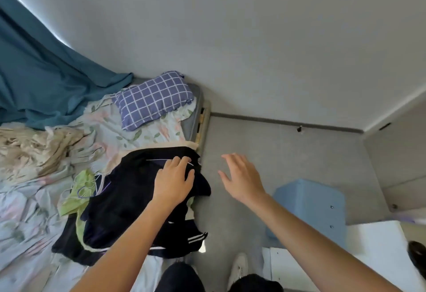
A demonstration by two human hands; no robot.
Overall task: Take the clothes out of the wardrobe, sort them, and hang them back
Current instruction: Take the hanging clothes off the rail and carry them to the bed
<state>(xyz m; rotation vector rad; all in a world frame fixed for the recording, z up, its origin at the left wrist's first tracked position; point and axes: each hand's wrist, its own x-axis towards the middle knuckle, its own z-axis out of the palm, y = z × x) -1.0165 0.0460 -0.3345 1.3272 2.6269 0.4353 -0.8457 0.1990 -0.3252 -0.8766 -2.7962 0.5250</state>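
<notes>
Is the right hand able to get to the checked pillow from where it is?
Probably yes. The right hand hangs open over bare floor, and nothing stands between it and the checked pillow on the bed.

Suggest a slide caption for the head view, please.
Left hand rests on dark clothes piled on the bed; right hand hovers open.

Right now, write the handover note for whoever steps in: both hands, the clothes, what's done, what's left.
Left hand: open, fingers resting flat on top of the dark clothes pile, by a thin white hanger wire.
Right hand: open, holding nothing, in the air over the floor beside the bed.
Clothes: the pile lies at the bed's edge, black garments on top, a light green garment with hangers at its left side.
Done: clothes are on the bed.
Left: sorting and hanging them back; the wardrobe interior is not in view.
</notes>
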